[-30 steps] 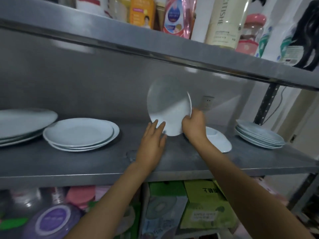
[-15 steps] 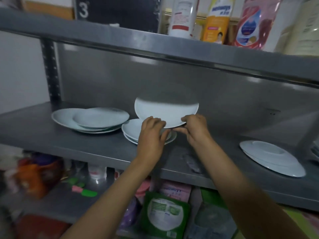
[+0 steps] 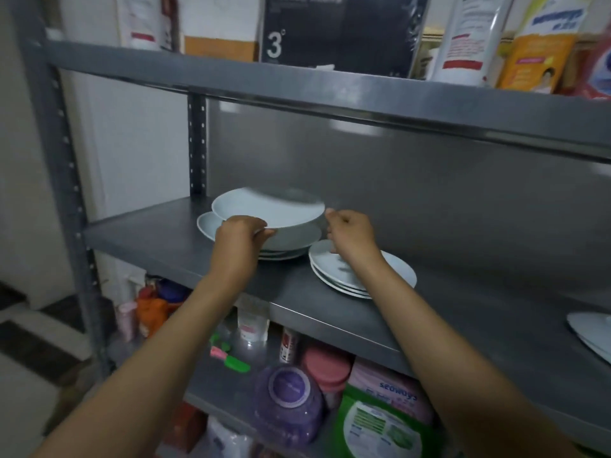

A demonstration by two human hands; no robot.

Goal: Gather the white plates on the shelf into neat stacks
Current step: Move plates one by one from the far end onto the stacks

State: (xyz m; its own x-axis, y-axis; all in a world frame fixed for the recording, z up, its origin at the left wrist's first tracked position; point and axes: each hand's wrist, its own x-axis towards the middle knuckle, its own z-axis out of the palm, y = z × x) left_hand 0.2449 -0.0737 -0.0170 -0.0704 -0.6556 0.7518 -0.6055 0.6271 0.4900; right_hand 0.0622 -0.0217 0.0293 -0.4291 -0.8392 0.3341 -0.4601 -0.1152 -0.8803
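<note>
Post (image 3: 49, 153): grey upright at far L, w/ holes.
Shelf (image 3: 158, 239): grey metal, mid level; plates sit on it.
L stack (image 3: 291, 238): white plates at shelf's L end, bigger ones underneath, rims stepped, not yet tidy.
Top plate (image 3: 267, 209): white, blurred, tilted slightly; hangs just over L stack. Can't tell if its far edge touches the stack.
L hand (image 3: 239, 236): fingers curled over the plate's near-L rim, grasping it.
R hand (image 3: 350, 233): just R of the plate's rim, fingers curled in, nothing visibly in them. Blur hides whether a fingertip touches the rim, so contact: can't tell.
Mid stack (image 3: 393, 266): a few white plates, just R of L stack, partly under R wrist; rims fairly even.
R plates (image 3: 585, 332): at frame's R edge, well apart from the rest, cut off.
Handling (judgement): plate is stiff, glazed, prob slippery & breakable; moderate wt for 1 hand. Best hold = opposite rim edges, thumb on top, fingers below. One-hand rim grip invites tilt & slide.
Step (judgement): lowering the plate onto L stack; set flat & centre it, no drop.
Risk: chipped rim or clatter on metal if let go early.
Left to do: mid stack & R plates prob need gathering.
</note>
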